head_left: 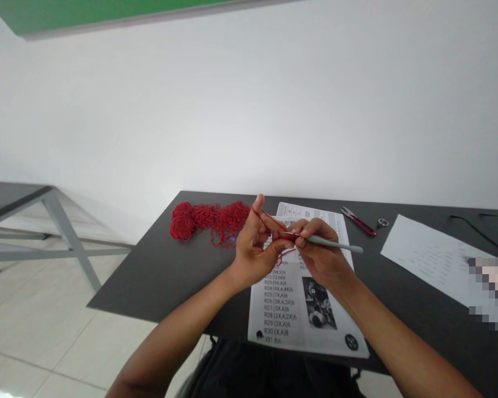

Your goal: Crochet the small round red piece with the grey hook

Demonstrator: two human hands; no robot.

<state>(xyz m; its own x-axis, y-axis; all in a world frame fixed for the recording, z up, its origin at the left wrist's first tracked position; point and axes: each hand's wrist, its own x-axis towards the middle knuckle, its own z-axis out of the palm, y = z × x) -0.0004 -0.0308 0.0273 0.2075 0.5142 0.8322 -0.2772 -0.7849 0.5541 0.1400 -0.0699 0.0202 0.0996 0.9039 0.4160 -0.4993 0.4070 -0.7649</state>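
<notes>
Red yarn loops over the raised index finger of my left hand (255, 246), whose thumb and other fingers pinch a small red crocheted piece (288, 237). My right hand (321, 251) is closed on a crochet hook with a grey handle (336, 244); its tip meets the red piece between both hands. Beneath them lies a printed pattern sheet (282, 326) with rows of text and a dark picture. To the left, a ball of red yarn (182, 221) sits beside a loose tangle of the same yarn (222, 218).
On the dark table (149, 276), red-handled snips (359, 222) and a small metal ring (382, 223) lie to the right, near a white paper (423, 257). A black cord (481, 232) is at the far right. Another table (12, 202) stands at the left.
</notes>
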